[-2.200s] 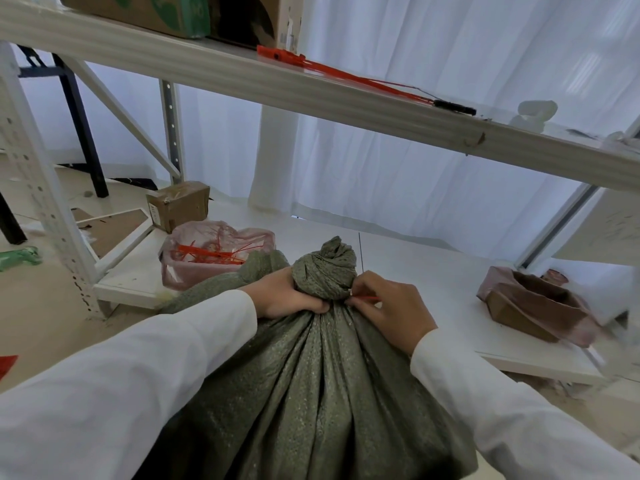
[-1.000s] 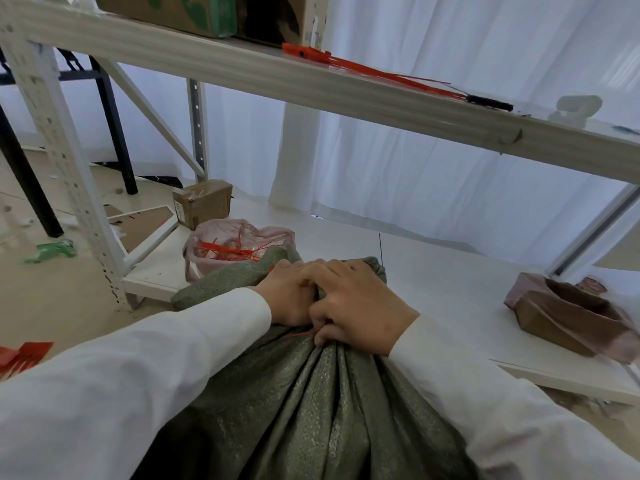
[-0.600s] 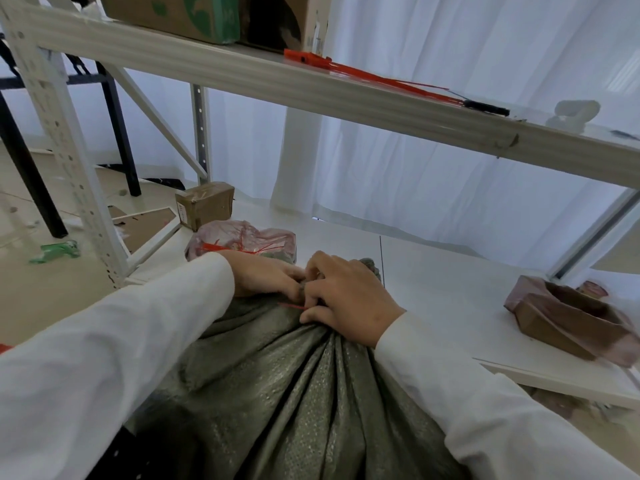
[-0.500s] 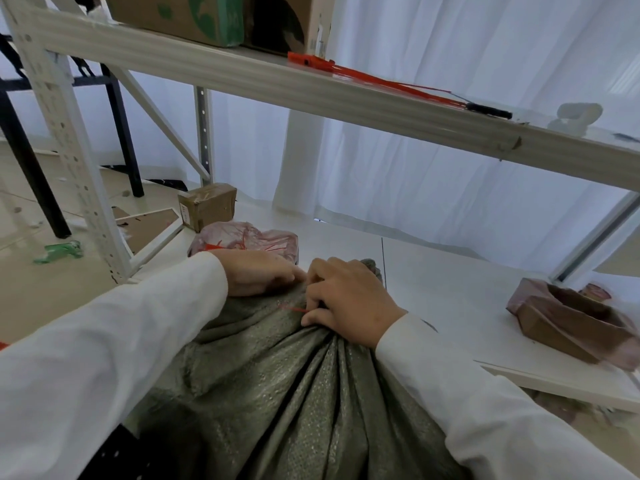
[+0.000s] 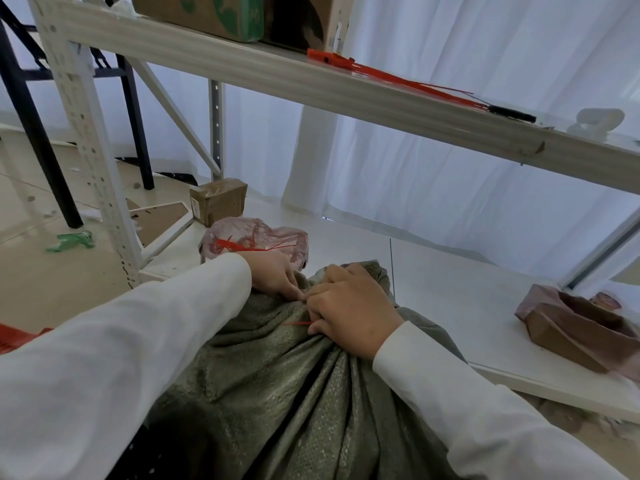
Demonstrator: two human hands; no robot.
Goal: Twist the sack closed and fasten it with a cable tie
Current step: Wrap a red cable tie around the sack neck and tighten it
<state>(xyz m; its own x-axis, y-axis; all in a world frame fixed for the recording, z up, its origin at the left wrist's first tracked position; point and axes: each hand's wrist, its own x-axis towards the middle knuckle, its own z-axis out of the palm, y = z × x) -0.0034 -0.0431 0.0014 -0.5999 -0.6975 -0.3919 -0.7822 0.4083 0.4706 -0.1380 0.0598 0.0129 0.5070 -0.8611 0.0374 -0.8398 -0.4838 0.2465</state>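
A grey-green woven sack [image 5: 277, 393] fills the lower middle of the head view, its cloth gathered into folds toward a twisted neck. My right hand [image 5: 349, 310] lies over that neck with curled fingers and hides most of it. A thin red cable tie [image 5: 296, 323] sticks out leftward from under my right fingers. My left hand [image 5: 273, 275] reaches in from the left, its fingertips pinching at the neck right beside my right hand. Both arms wear white sleeves.
A pink plastic bag of red cable ties [image 5: 254, 242] lies behind my left hand on the white lower shelf [image 5: 450, 289]. A small cardboard box [image 5: 218, 200] stands further back. A brown crumpled bag [image 5: 581, 327] sits right. The upper shelf beam [image 5: 311, 84] carries more red ties.
The twisted knot stood uncovered between my hands 2.2 s ago; my right hand has moved over it. My left hand shifted left and back, fingertips staying at the neck.
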